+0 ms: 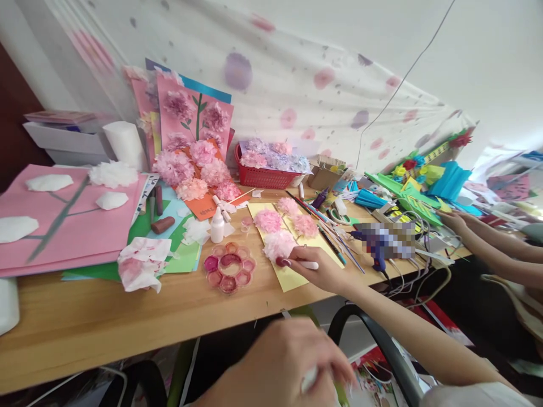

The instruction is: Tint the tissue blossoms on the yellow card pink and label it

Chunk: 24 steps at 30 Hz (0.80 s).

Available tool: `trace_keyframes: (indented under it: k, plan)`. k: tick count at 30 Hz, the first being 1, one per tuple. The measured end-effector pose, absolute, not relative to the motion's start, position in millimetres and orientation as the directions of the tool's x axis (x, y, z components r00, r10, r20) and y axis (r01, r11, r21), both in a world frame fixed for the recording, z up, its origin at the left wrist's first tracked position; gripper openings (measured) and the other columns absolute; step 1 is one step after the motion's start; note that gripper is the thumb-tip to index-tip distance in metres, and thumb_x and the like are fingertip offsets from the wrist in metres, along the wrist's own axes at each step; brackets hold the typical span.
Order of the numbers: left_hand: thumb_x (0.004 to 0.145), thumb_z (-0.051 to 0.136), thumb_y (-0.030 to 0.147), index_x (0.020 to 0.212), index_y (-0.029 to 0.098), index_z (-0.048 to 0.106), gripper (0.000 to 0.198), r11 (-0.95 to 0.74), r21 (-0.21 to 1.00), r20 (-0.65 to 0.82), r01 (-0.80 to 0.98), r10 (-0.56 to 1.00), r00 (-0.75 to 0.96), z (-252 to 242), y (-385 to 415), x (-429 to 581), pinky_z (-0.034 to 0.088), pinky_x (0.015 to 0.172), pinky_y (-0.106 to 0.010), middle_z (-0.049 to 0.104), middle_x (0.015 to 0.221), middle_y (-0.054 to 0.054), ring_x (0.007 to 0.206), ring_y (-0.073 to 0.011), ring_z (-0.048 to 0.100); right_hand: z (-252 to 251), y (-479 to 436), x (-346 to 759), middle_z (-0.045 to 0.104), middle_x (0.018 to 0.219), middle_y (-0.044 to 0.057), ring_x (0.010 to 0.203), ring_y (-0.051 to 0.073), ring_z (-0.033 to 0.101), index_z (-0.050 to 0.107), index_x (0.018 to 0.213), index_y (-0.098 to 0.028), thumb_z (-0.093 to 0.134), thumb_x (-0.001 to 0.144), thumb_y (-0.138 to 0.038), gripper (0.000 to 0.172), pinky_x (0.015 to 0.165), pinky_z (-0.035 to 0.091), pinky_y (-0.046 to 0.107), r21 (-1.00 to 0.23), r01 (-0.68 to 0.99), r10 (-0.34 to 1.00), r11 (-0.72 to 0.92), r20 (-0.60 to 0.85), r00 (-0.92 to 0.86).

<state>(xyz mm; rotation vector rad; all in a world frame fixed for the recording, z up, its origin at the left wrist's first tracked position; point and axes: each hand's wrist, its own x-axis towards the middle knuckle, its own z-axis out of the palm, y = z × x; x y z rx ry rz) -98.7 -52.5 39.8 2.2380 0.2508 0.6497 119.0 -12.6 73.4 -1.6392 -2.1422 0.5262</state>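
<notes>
My right hand (318, 270) is closed on a short white rod, perhaps a pen or brush (310, 264). Its fingertips meet the pale pink-white tissue-paper flower (279, 244) on a yellow sheet (289, 278). Several pinker tissue flowers (268, 220) lie on the same sheet. Nearer to me, my left hand (292, 359) hangs in front of the table edge, blurred, its fingers curled. Something whitish (309, 379) shows between them, too smeared to name. Left of the sheet is a flower-shaped paint palette (229, 270) with red and pink wells, with a small white bottle (217, 226) behind it.
Brushes and pens (333, 243) and a blue glue gun (373, 243) with cables are right of the sheet. A red basket (265, 178) of flowers stands behind. Pink paper (106, 212) and crumpled tissue (144, 261) lie left. Another person's arms (487, 237) reach in right.
</notes>
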Motion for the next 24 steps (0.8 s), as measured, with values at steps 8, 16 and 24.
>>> trace_keyframes:
  k: [8,16,24]
  plan:
    - [0.097,0.056,0.037,0.142,0.006,0.051,0.054,-0.906,0.18,0.477,0.383,0.421,0.772,-14,-20,-56,0.041,0.114,-0.043,0.051,0.151,-0.016,0.139,-0.0289,0.049,52,-16,133,0.068,0.079,0.007,0.069,0.018,0.06,0.061,0.083,-0.021,0.044,0.101,-0.037,0.03,0.064,0.039,0.029,-0.265,0.94,0.933,0.213,0.34,-0.115]
    - [0.084,0.073,0.05,0.135,0.0,0.056,0.074,-0.89,0.111,0.494,0.441,0.435,0.753,-14,-19,-29,0.047,0.11,-0.041,0.065,0.135,-0.02,0.125,-0.0305,0.061,65,12,157,0.056,0.057,0.001,0.053,0.014,0.05,0.054,0.065,-0.021,0.041,0.099,-0.05,0.047,0.052,0.032,0.027,-0.452,0.891,0.907,0.028,0.387,0.168]
    - [0.083,0.076,0.038,0.132,0.003,0.059,0.063,-0.884,0.055,0.468,0.465,0.434,0.77,-8,-15,-56,0.056,0.098,-0.043,0.072,0.112,-0.013,0.105,-0.0287,0.066,74,64,157,0.059,0.052,0.001,0.05,0.012,0.047,0.054,0.056,-0.019,0.053,0.093,-0.049,0.047,0.052,0.028,0.026,-0.49,0.869,0.936,0.067,0.332,0.115]
